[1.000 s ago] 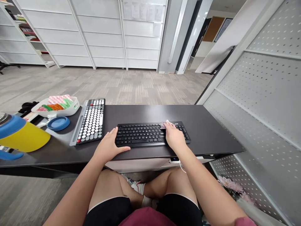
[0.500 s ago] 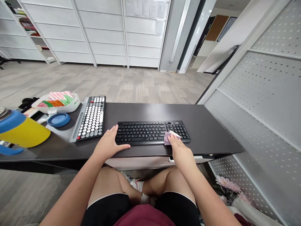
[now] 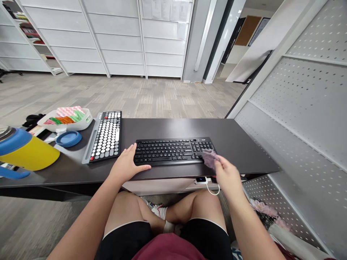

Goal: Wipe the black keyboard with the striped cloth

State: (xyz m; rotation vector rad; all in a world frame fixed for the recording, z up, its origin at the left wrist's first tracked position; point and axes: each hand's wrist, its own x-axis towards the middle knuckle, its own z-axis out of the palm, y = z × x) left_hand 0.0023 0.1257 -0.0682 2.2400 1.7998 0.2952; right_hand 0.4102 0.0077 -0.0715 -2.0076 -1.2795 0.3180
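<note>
A black keyboard lies flat on the dark desk in front of me. My left hand rests at its left end, thumb and fingers spread apart around the corner. Pinched in the fingers of my right hand is a small purplish-grey cloth. The cloth hangs at the keyboard's lower right corner and hides some of the number keys; I cannot tell whether it touches them.
Left of my left hand lies a grey keyboard with white round keys. Beyond it are a blue lid, a white basket of colourful items and a yellow bottle. A pegboard panel borders the right side.
My right hand has moved right and lifted the cloth off the keys, going from fingers pressed on it to a pinch. My left hand has stayed in place.
</note>
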